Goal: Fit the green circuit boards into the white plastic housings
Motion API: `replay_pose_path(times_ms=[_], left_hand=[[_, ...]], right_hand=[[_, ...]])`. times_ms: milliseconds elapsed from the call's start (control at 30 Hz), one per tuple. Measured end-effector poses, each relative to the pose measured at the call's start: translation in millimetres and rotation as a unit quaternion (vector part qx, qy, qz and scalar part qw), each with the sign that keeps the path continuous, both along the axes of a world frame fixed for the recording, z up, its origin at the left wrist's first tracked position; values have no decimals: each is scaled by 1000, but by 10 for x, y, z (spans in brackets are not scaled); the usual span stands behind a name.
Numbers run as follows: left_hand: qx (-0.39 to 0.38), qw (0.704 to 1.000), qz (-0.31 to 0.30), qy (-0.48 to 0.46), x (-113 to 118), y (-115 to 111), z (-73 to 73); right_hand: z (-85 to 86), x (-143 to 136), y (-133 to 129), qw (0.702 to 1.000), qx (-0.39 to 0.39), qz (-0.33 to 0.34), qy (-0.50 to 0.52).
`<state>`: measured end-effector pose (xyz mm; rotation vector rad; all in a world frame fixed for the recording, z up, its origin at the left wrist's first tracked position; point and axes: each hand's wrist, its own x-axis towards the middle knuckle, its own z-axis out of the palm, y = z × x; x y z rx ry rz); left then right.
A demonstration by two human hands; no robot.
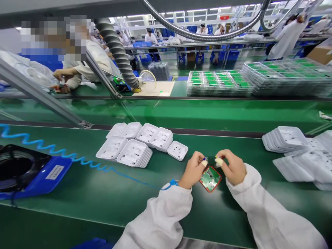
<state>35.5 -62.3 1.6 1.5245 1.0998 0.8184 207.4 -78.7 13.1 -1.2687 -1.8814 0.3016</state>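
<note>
A green circuit board with a red edge [210, 179] lies on the green bench between my two hands. My left hand [193, 169] is at its upper left, thumb and fingers pinched together on something small that I cannot make out. Above the board's right side, my right hand [231, 166] is also pinched, and what it holds is too small to name. Pale covers wrap some fingertips of both hands. A blue wrist strap [173, 183] sits on my left wrist, its coiled cord running left. One white plastic cover [177, 150] lies just left of my left hand.
Stacked white covers [133, 153] stand left of centre, and more white covers [293, 138] at the right. A blue fan [49, 173] is at the far left. Beyond the green belt [160, 112] are trays of green boards [218, 83] and a person's hands [63, 77].
</note>
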Motion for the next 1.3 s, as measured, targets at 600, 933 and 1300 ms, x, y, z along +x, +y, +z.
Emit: replay_pose_path(times_ms=[600, 933, 1300], left_hand=[[-76, 992, -42, -89, -143, -78, 92], [-50, 996, -34, -64, -142, -87, 56], [8, 1000, 5, 4, -92, -149, 33]], right_hand=[[-50, -80, 20, 990, 0, 88, -107], [-40, -77, 27, 991, 2, 82, -106], [12, -138, 32, 990, 20, 108, -89]])
